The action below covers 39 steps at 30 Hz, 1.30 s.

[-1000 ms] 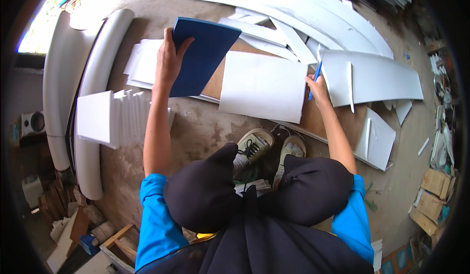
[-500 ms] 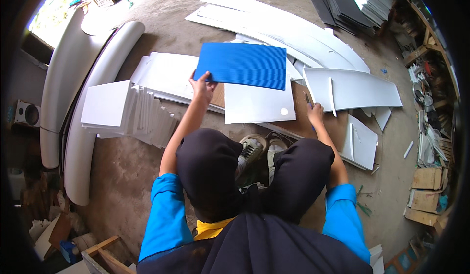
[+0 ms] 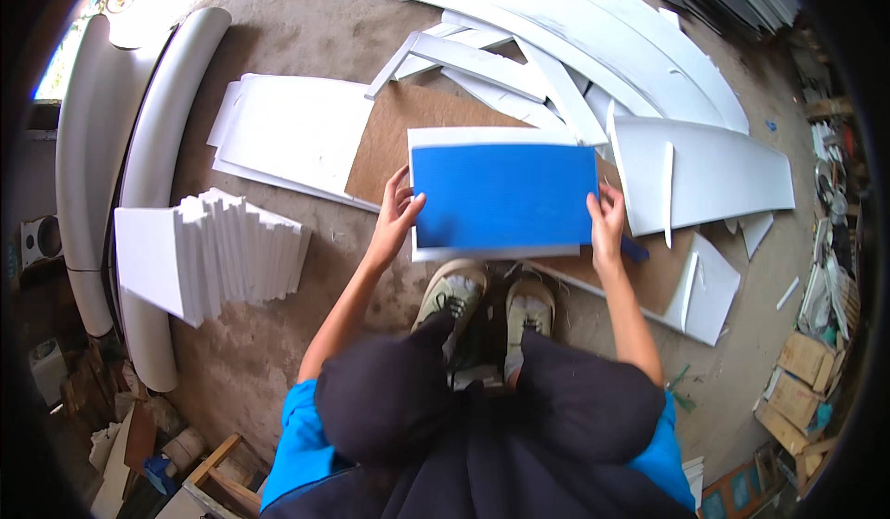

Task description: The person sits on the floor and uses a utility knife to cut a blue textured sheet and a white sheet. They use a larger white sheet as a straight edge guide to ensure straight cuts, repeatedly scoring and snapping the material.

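A blue rectangular sheet (image 3: 505, 195), seen as fine-ribbed earlier, lies over a slightly larger white sheet (image 3: 491, 136), whose edges show above, left and below. My left hand (image 3: 399, 213) pinches the left edge, thumb on the blue face and fingers partly hidden behind. At the opposite edge my right hand (image 3: 606, 218) has its thumb and fingers closed on the border. Just beyond the right wrist a dark blue object (image 3: 634, 249) rests low by the brown board (image 3: 408, 125); its kind cannot be made out. Both sheets sit above my shoes.
White boards (image 3: 287, 130) lie flat at the left of the brown board. A standing stack of white pieces (image 3: 213, 250) is nearer left, beside large white rolls (image 3: 158, 241). White offcuts (image 3: 491, 65) and a curved white panel (image 3: 709, 171) spread beyond and right. Cardboard (image 3: 802, 371) lines the right.
The blue sheet has come down and nearer, onto the white sheet. My right hand has left the knife it held and moved to the sheet's right edge. The view has shifted.
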Available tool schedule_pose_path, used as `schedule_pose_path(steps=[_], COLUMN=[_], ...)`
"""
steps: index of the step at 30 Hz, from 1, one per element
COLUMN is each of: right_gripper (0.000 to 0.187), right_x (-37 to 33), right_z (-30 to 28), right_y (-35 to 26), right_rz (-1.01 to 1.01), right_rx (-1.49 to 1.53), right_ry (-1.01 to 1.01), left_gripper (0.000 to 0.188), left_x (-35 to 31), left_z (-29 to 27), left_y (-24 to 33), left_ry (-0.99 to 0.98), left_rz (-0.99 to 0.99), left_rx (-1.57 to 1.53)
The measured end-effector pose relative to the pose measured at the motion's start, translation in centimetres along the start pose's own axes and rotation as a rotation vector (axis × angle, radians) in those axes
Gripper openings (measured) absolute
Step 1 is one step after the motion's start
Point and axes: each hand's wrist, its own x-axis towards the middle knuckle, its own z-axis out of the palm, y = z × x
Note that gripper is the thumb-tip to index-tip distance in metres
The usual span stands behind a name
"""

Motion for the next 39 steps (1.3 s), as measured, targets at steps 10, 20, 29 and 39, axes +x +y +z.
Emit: schedule_pose_path(steps=[10,20,29,39], right_gripper=[0.049,0.050,0.049,0.051], right_x=[0.3,1.2,1.2,0.9], right_z=[3.8,4.2,4.2,4.3], right_y=[-0.1,0.5,0.3,0.1], right_rz=[-0.219,-0.249,-0.273,-0.274], right_rx=[-0.362,-0.421,-0.486,-0.511], right_ry=[0.028,0.050,0.077,0.087], left_gripper=[0.054,0.053,0.055,0.054], left_x=[4.9,6.5,6.7,6.8], left_z=[0.6,0.7,0.6,0.7], left_y=[-2.2,-2.9,-2.8,-3.0], left_ry=[0.406,0.432,0.428,0.431], left_rz=[0.118,0.116,0.110,0.137], left_rx=[0.519,0.608,0.633,0.640])
